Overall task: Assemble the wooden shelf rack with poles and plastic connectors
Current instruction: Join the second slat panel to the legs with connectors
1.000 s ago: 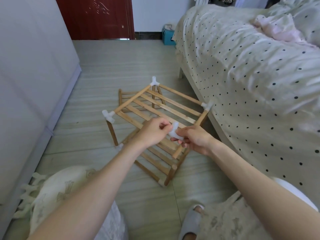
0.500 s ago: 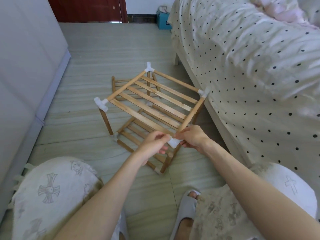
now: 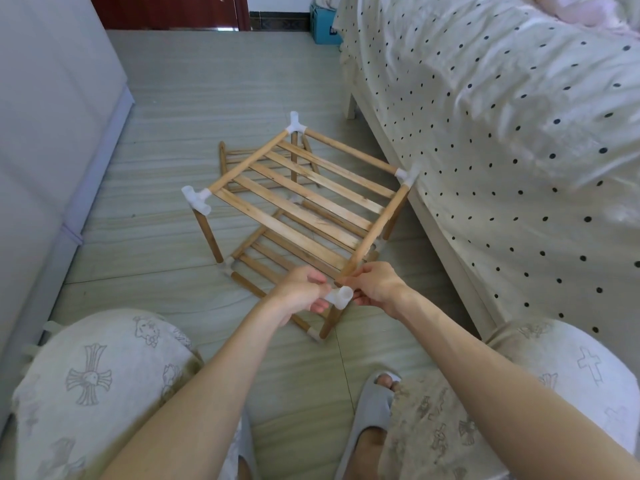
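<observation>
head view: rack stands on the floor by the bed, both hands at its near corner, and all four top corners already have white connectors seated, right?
Not quite. In the head view three top corners carry seated connectors; the near corner's white connector is not yet seated, held between the left hand and right hand. The rest stands.

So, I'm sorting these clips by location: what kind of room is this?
Most likely a bedroom at home: a bed with a polka-dot cover runs along the right, a red door stands at the far end, and the rack sits on a tiled floor.

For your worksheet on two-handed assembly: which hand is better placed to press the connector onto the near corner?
Left. The left hand grips the white connector; the right hand holds the rail end.
</observation>
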`<state>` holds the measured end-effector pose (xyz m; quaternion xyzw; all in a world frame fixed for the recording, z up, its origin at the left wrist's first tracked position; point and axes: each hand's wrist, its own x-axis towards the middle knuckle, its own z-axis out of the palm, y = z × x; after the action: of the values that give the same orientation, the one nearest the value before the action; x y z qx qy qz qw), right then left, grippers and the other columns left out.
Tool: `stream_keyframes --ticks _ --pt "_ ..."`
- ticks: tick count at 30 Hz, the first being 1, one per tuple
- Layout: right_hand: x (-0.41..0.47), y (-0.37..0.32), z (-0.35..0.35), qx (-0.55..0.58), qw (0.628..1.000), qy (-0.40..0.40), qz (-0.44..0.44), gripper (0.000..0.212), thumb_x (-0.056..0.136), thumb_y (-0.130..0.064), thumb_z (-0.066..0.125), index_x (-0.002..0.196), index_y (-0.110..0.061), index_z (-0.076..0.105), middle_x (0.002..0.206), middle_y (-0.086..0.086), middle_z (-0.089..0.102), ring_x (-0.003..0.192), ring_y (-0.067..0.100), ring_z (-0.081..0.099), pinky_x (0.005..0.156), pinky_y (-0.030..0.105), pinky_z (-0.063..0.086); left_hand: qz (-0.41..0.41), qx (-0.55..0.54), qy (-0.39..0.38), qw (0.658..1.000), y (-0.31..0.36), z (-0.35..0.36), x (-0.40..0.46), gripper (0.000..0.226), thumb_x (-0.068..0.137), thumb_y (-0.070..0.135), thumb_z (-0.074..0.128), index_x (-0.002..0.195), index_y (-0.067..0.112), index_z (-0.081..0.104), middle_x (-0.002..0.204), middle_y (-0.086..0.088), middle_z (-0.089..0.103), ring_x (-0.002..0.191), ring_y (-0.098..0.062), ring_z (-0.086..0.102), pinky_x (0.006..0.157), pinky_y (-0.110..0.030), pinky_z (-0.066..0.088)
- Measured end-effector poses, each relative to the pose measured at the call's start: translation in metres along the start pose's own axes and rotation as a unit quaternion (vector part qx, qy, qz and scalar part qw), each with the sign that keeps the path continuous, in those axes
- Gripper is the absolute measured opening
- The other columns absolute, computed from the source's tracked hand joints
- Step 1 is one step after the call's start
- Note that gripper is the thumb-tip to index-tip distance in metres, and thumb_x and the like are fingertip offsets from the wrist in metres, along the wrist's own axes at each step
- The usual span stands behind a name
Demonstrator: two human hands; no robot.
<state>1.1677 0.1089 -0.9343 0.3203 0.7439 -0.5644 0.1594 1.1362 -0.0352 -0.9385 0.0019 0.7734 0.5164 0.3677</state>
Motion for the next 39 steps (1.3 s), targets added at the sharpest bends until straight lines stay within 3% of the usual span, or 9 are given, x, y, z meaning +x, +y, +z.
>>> stream_keyframes --ticks 4,9,13,17,23,29,34,37,39 --pt "0.002 0.002 0.001 0.003 1.000 0.004 0.008 0.010 0.087 -0.009 0.065 0.077 -0.010 0.061 0.076 0.008 0.064 0.061 0.015 0.058 0.070 0.028 0.057 0.003 0.014 -0.001 1.000 -0.004 0.000 0.002 0.031 0.093 0.005 0.054 0.123 0.001 0.051 0.094 -0.009 0.061 0.077 -0.017 0.063 0.074 -0.025 0.055" --pt "0.001 -0.002 0.000 0.023 0.999 0.014 0.040 0.012 0.088 -0.016 0.065 0.087 -0.004 0.063 0.075 0.009 0.064 0.058 0.015 0.057 0.056 0.023 0.052 0.014 0.042 0.012 0.999 -0.007 0.001 0.005 0.025 0.094 0.003 0.049 0.118 0.002 0.058 0.089 -0.007 0.063 0.075 -0.011 0.061 0.071 -0.021 0.054" --pt "0.002 -0.010 -0.001 0.075 0.994 0.005 0.077 0.026 0.092 -0.031 0.058 0.097 -0.005 0.061 0.085 0.010 0.060 0.064 0.015 0.052 0.054 0.024 0.045 0.020 0.085 0.021 0.996 -0.008 -0.002 0.007 0.027 0.093 0.001 0.046 0.110 0.010 0.066 0.103 -0.015 0.067 0.083 -0.016 0.059 0.087 -0.034 0.053" --pt "0.002 -0.011 0.011 0.101 0.990 -0.038 0.094 0.017 0.093 -0.015 0.056 0.105 -0.004 0.061 0.088 0.010 0.062 0.063 0.015 0.054 0.054 0.024 0.047 0.023 0.124 0.028 0.992 -0.008 -0.008 0.006 0.029 0.094 0.003 0.044 0.102 0.018 0.067 0.102 -0.010 0.064 0.083 -0.016 0.056 0.082 -0.031 0.052" --pt "0.000 -0.008 0.026 0.118 0.985 -0.091 0.087 0.008 0.091 -0.005 0.056 0.085 -0.006 0.061 0.081 0.007 0.065 0.071 0.015 0.061 0.059 0.021 0.050 -0.008 0.155 0.010 0.988 -0.008 -0.033 -0.001 0.032 0.094 0.001 0.041 0.096 0.021 0.065 0.091 0.000 0.058 0.080 -0.012 0.054 0.067 -0.019 0.048" --pt "-0.005 -0.011 0.044 0.077 0.985 -0.149 0.037 0.007 0.092 -0.002 0.054 0.090 -0.006 0.059 0.096 0.009 0.068 0.078 0.016 0.066 0.063 0.021 0.054 -0.047 -0.032 0.037 0.998 -0.024 -0.055 -0.015 0.022 0.089 -0.002 0.051 0.104 0.012 0.061 0.093 -0.009 0.064 0.081 -0.016 0.061 0.072 -0.025 0.047" --pt "-0.009 -0.019 0.059 -0.025 0.982 -0.186 -0.013 0.022 0.096 -0.010 0.049 0.116 -0.003 0.055 0.110 0.008 0.064 0.089 0.020 0.067 0.068 0.023 0.056 -0.042 -0.208 0.129 0.969 -0.046 -0.061 -0.023 0.019 0.089 0.001 0.052 0.098 0.016 0.059 0.097 -0.006 0.061 0.082 -0.017 0.060 0.075 -0.030 0.049" --pt "-0.007 -0.024 0.056 -0.231 0.959 -0.120 -0.114 0.014 0.094 -0.015 0.049 0.100 -0.009 0.061 0.085 0.004 0.065 0.076 0.019 0.066 0.060 0.025 0.054 -0.024 -0.248 0.149 0.957 -0.054 -0.057 -0.030 0.020 0.093 0.006 0.047 0.104 0.017 0.060 0.097 -0.005 0.062 0.085 -0.017 0.062 0.074 -0.029 0.048" --pt "-0.001 -0.025 0.052 -0.352 0.915 -0.054 -0.189 0.016 0.090 -0.015 0.050 0.097 -0.010 0.063 0.082 0.009 0.066 0.080 0.023 0.064 0.069 0.032 0.052 -0.021 -0.249 0.147 0.957 -0.058 -0.054 -0.034 0.023 0.092 0.006 0.047 0.104 0.022 0.060 0.107 -0.005 0.063 0.094 -0.018 0.061 0.077 -0.030 0.047"
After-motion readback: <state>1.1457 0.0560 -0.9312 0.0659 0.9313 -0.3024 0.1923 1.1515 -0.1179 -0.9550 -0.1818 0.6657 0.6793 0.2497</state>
